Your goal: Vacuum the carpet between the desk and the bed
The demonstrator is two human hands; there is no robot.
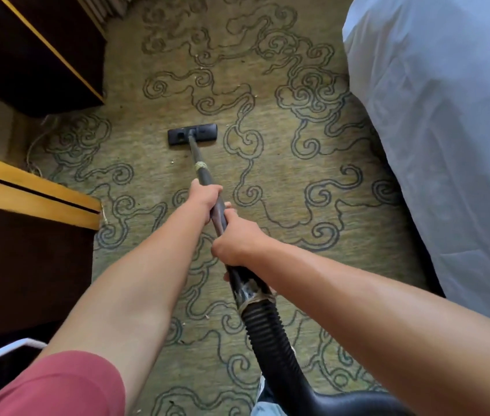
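Note:
A black vacuum wand runs from my hands down to its flat black floor head, which rests on the olive carpet with dark swirl lines. My left hand grips the wand higher up, and my right hand grips it just behind, above a taped joint. The ribbed black hose curves back from that joint to the bottom edge. The dark desk with a yellow wood edge stands at the left. The bed, under a white cover, fills the right side.
A second dark cabinet with yellow trim stands at the top left. A thin cord lies on the carpet in the gap between the two pieces. Small crumbs dot the carpet ahead of the floor head. A curtain hem shows at the top.

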